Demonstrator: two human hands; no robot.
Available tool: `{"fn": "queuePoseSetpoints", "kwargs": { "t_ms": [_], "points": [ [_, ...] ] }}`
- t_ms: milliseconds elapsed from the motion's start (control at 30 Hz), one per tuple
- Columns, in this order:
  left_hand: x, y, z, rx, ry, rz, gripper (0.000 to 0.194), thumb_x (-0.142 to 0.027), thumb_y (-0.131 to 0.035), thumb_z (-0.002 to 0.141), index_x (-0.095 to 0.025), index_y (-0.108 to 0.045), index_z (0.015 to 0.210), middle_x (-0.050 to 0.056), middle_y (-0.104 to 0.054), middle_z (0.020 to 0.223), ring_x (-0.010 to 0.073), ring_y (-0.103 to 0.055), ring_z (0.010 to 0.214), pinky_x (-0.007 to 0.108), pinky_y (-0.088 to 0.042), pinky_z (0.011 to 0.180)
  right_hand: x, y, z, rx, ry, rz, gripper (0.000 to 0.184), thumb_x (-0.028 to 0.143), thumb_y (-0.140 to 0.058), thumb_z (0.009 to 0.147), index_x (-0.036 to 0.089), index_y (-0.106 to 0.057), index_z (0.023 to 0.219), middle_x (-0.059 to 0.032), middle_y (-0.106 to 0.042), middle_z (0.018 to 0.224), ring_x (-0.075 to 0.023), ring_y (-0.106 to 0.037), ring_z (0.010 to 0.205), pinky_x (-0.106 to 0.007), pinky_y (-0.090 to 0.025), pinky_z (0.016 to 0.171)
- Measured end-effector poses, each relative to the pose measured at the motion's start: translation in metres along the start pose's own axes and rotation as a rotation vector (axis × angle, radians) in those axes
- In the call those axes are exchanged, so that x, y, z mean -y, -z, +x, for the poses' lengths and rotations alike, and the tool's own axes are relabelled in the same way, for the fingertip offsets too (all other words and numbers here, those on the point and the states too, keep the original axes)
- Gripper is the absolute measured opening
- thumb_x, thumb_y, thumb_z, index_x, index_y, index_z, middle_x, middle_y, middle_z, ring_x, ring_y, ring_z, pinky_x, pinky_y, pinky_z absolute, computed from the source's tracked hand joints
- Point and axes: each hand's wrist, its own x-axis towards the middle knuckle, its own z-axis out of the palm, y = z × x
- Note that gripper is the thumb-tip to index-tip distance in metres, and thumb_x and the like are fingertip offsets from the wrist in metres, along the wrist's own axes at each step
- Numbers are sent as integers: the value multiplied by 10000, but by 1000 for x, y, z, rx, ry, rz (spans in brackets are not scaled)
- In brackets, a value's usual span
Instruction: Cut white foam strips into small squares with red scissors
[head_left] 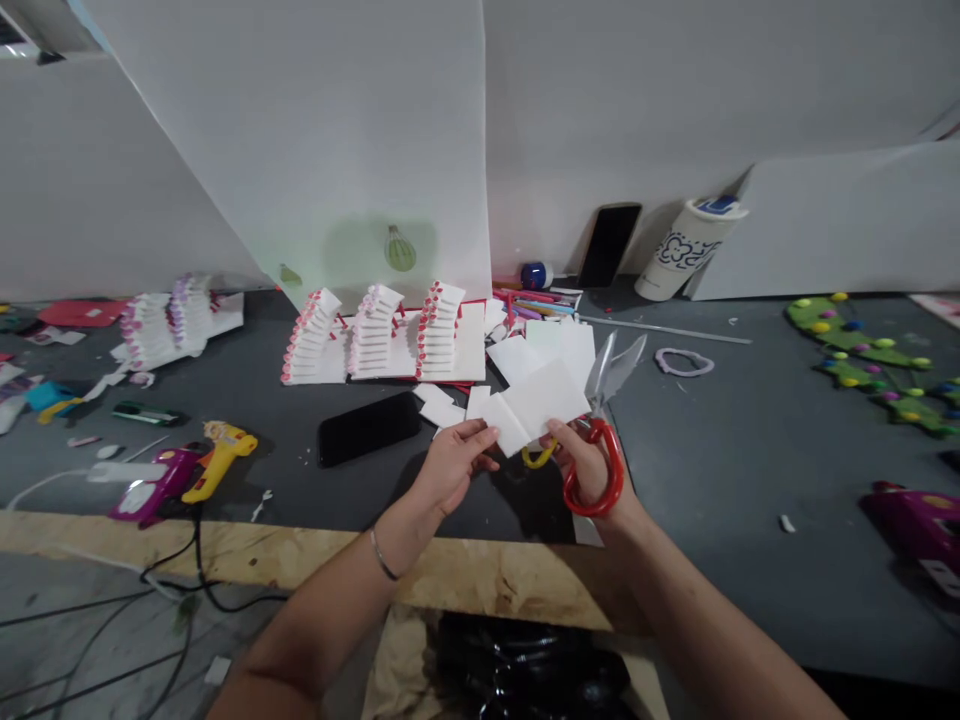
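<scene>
My left hand (448, 468) pinches the left end of a piece of white card (551, 397) between thumb and fingers. A crease or an overlap runs near that end; I cannot tell whether it is one folded piece or two. The thumb of my right hand (589, 470) presses on the card's lower right edge. Hooked on the same hand are scissors (616, 468) with red and yellow handles, their blades spread and pointing away from me. More white card pieces (574, 345) lie on the dark table just behind, and small cut pieces (441, 408) are left of them.
Rows of white strips with red and pink tips (379, 335) stand at the back. A black phone (370, 428), a yellow glue gun (225, 460) and a green cutter (146, 413) lie left. A cup (686, 250), a propped phone (611, 245) and pens (536, 303) are behind.
</scene>
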Motion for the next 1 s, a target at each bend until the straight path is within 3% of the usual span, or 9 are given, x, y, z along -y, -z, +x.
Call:
{"fn": "queuePoseSetpoints", "kwargs": {
  "t_ms": [300, 633, 1000],
  "points": [
    [0, 3, 3, 0, 61, 10, 313, -325, -856, 560, -101, -711, 723, 20, -657, 631, 62, -546, 522, 145, -433, 426, -1, 4, 3, 27, 32, -1, 247, 321, -760, 721, 219, -576, 851, 55, -573, 672, -121, -522, 567, -287, -436, 593],
    [-4, 7, 4, 45, 155, -10, 334, -275, -865, 569, -95, -715, 807, 80, -728, 814, 103, -647, 604, 137, -489, 425, -1, 4, 4, 40, 39, -1, 267, 347, -755, 721, 217, -580, 876, 37, -582, 714, -128, -518, 596, -303, -442, 622],
    [-2, 9, 8, 40, 263, -34, 219, -251, -814, 660, -99, -720, 787, 69, -709, 690, 85, -647, 582, 92, -456, 431, 5, 0, 4, 101, 58, 17, 275, 426, -742, 732, 225, -597, 850, 34, -557, 687, -128, -494, 576, -304, -430, 595]
  ]
}}
